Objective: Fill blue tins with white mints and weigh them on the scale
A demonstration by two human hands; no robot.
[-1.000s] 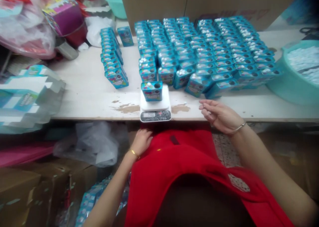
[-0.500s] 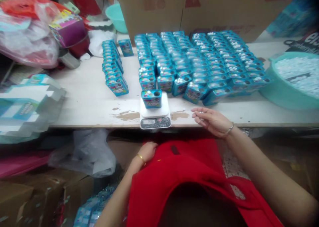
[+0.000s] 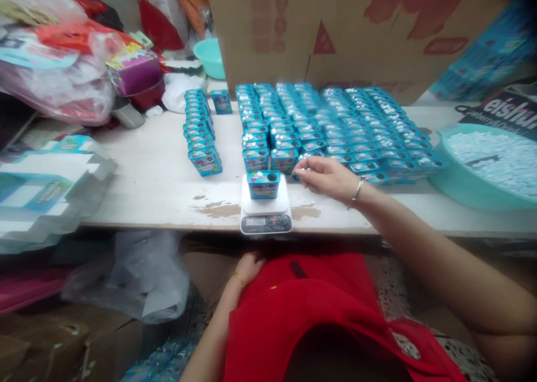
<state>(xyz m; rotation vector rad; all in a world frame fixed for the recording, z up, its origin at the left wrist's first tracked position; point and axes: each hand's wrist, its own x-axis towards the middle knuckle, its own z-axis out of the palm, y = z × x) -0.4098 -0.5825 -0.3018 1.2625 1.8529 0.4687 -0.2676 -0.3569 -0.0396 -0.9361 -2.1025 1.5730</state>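
My right hand [image 3: 329,176] is above the table, just right of the scale, with its fingertips pinched on small white candies. A blue candy box [image 3: 263,187] stands upright on the white kitchen scale [image 3: 265,225], its dark round opening on top. The scale's lit digits are blurred. Behind my fingers are rows of similar blue boxes [image 3: 285,159], many with white candies on top. My left hand [image 3: 250,267] rests low against the red apron [image 3: 302,303], below the table edge, and its fingers are mostly hidden.
A green basin [image 3: 451,189] heaped with white candies stands at the right. One shorter row of blue boxes [image 3: 205,163] is left of the main group. Flattened cartons [image 3: 37,186] lie at the far left, and a large cardboard box [image 3: 344,41] stands behind.
My right hand has moved left and forward, from the table's front edge toward the scale and the front boxes. The view has tilted up slightly; my left hand stays on the apron.
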